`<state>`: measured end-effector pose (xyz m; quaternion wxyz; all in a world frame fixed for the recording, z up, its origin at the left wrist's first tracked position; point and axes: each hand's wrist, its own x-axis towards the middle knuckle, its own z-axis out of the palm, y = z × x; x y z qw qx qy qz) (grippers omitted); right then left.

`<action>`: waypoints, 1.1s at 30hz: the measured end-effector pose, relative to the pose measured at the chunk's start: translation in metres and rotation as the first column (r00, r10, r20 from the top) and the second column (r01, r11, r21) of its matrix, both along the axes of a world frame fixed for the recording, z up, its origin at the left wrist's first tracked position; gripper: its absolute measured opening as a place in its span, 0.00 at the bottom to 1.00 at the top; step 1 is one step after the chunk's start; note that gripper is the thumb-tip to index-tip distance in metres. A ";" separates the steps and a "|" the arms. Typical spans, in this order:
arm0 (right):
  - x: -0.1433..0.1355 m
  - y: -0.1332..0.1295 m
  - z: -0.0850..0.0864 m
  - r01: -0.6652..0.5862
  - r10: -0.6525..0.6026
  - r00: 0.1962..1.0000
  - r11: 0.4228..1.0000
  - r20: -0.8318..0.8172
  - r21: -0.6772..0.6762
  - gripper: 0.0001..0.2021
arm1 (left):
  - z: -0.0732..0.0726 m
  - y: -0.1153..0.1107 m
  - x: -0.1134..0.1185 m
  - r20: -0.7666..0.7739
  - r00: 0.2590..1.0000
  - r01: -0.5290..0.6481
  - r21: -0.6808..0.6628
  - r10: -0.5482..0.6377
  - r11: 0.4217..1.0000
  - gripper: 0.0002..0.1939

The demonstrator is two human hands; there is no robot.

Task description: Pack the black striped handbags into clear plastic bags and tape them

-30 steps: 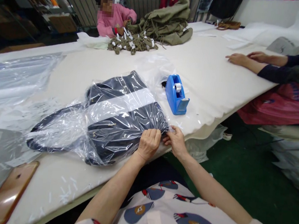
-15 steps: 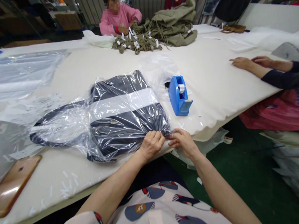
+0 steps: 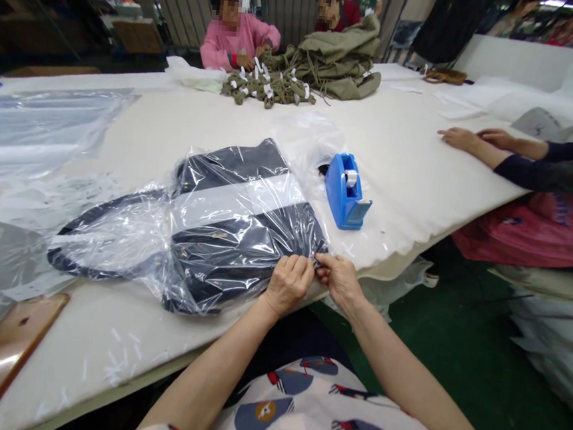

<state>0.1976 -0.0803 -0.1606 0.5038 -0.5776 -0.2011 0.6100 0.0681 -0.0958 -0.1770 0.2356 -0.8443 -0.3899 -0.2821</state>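
Observation:
A dark handbag (image 3: 224, 236) lies flat in clear plastic wrapping (image 3: 310, 227), with a white band (image 3: 232, 200) across its middle. Its looped strap (image 3: 80, 224) stretches left under the plastic. My left hand (image 3: 289, 283) is closed on the gathered plastic at the near right edge of the bag. Just right of it, my right hand (image 3: 339, 280) pinches the plastic at the bag's corner between thumb and fingers. The exact fold in the fingers is hidden. Beyond my right hand stands a blue tape dispenser (image 3: 342, 196) with a roll in it.
A phone (image 3: 8, 351) lies at the table's near left, beside clear plastic sheets (image 3: 48, 127). Olive fabric pieces (image 3: 270, 83) are heaped at the far side before a person in pink (image 3: 239, 40). Another person's hands (image 3: 461, 138) rest on the white table (image 3: 402, 158) at right.
My right hand has moved slightly left and closed its fingers on the plastic at the corner. My left hand keeps its grip. The view has shifted a little.

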 end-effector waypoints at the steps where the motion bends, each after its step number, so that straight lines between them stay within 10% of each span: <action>1: -0.001 -0.001 -0.001 0.002 -0.002 1.000 1.000 -0.001 0.011 0.15 | 0.000 -0.001 0.000 0.001 1.000 -0.014 -0.029 0.014 0.999 0.09; 12: 0.003 0.003 -0.007 -0.072 0.074 0.994 0.997 -0.083 0.027 0.15 | 0.001 0.011 0.006 -0.072 0.997 0.004 0.064 0.001 0.998 0.12; 18: 0.028 0.002 0.008 -0.431 0.436 0.868 0.899 0.239 -0.075 0.16 | -0.006 0.014 0.003 -0.025 0.999 0.048 0.036 -0.047 0.998 0.12; 21: 0.055 0.021 0.033 -0.314 0.149 0.692 0.943 0.706 0.109 0.17 | -0.006 0.014 0.002 -0.062 0.997 0.046 0.023 -0.044 0.999 0.14; 24: 0.080 0.061 0.055 -0.162 -0.277 0.571 0.884 0.772 0.438 0.13 | -0.004 0.015 0.001 -0.077 0.996 0.045 0.027 -0.043 0.999 0.14; 33: 0.087 0.137 0.052 -0.011 -0.115 0.808 0.978 0.578 0.209 0.08 | -0.006 0.015 0.001 -0.070 0.997 0.039 0.056 -0.035 0.998 0.15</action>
